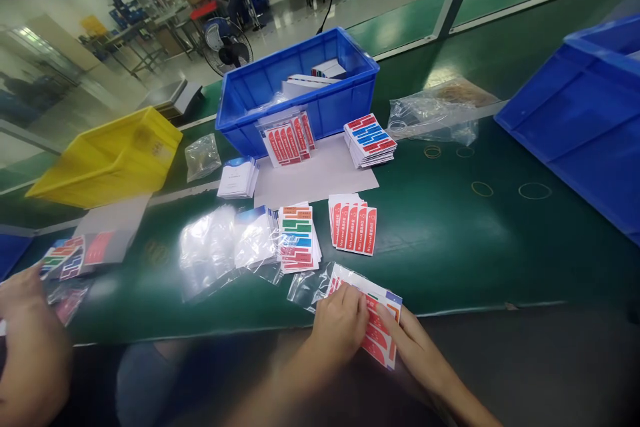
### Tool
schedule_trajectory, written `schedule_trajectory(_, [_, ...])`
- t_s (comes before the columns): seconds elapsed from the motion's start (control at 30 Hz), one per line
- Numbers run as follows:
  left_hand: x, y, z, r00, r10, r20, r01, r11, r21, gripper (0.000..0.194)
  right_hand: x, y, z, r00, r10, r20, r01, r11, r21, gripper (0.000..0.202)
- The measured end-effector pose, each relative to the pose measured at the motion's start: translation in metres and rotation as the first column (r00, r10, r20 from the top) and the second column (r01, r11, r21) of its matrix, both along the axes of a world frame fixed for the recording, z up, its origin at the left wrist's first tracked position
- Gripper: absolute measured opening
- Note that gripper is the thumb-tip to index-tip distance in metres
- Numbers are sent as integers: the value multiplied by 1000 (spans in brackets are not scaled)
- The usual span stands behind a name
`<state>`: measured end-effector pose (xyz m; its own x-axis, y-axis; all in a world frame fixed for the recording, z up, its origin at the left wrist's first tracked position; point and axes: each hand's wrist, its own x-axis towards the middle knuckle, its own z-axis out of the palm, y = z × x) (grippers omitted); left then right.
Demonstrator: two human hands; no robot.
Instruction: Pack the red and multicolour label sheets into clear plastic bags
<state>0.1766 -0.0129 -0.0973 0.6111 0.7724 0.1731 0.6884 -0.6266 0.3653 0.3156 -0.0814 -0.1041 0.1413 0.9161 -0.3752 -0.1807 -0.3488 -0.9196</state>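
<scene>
My left hand (341,321) is closed on the left side of a small pile of printed sticker sheets (377,337) at the table's front edge. On the right side of the same sheets, my right hand (407,333) grips with its thumb on top. A clear plastic bag (311,285) lies by my left hand, partly under the sheets. Just beyond are a fanned stack of red labels (353,225), a stack of multicoloured sticker sheets (299,240), white-and-blue booklets (256,235) and a pile of clear bags (207,247).
A blue bin (300,103) stands behind a grey sheet (320,177), with bagged red labels (289,140) leaning on it. Nearby are red-and-blue sheets (370,139), a yellow bin (113,160) and another blue bin (580,120). At left, a person's hand (23,293) holds sheets.
</scene>
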Motion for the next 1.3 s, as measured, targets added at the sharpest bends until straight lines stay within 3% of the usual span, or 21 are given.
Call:
schedule_trajectory(0.1, [-6, 6, 24, 976, 127, 175, -89, 974, -210, 22, 15, 2, 18, 999, -41, 5, 39, 981, 189, 40])
schedule_trajectory(0.23, [-15, 15, 67, 787, 439, 434, -109, 790, -603, 30, 27, 4, 35, 985, -164, 60, 128, 914, 385, 30])
schedule_trajectory(0.3, [-18, 18, 86, 685, 542, 488, -103, 734, -671, 33, 24, 6, 39, 978, -164, 125, 95, 895, 437, 27])
schedule_trajectory(0.37, [-20, 20, 100, 599, 593, 538, -108, 725, -680, 37, 17, 8, 39, 974, -129, 188, 24, 878, 478, 27])
schedule_trajectory(0.47, [-22, 20, 104, 493, 625, 605, -53, 716, -696, 40, 4, 11, 38, 943, -67, 327, -130, 829, 544, 35])
schedule_trajectory(0.6, [-25, 15, 92, 396, 665, 633, 123, 645, -755, 34, -11, 16, 39, 796, -88, 599, -388, 686, 616, 69])
schedule_trajectory(0.7, [-27, 11, 86, 452, 636, 625, 127, 648, -751, 30, -17, 23, 39, 783, -140, 606, -399, 634, 662, 48])
schedule_trajectory(0.77, [-31, 11, 85, 536, 557, 634, 45, 732, -680, 27, -15, 28, 39, 828, -152, 540, -330, 648, 687, 31])
schedule_trajectory(0.87, [-39, 18, 84, 677, 355, 645, -141, 923, -359, 10, -5, 35, 40, 856, -164, 490, -265, 674, 689, 26])
schedule_trajectory(0.93, [-46, 26, 82, 776, 206, 596, -158, 979, -132, 36, 4, 39, 41, 857, -165, 487, -268, 666, 696, 26])
schedule_trajectory(1.0, [-50, 34, 81, 853, 53, 520, -33, 998, -47, 48, 10, 44, 42, 853, -163, 496, -290, 642, 710, 26])
schedule_trajectory(1.1, [-49, 45, 81, 871, -133, 473, 168, 985, -33, 30, 15, 49, 44, 843, -169, 511, -316, 614, 723, 27])
schedule_trajectory(1.2, [-42, 51, 84, 847, -205, 491, 237, 972, -3, 10, 18, 52, 46, 842, -174, 510, -324, 594, 736, 28])
schedule_trajectory(1.3, [-38, 54, 86, 842, -232, 487, 264, 965, 5, 7, 20, 54, 46, 838, -175, 517, -342, 569, 748, 28])
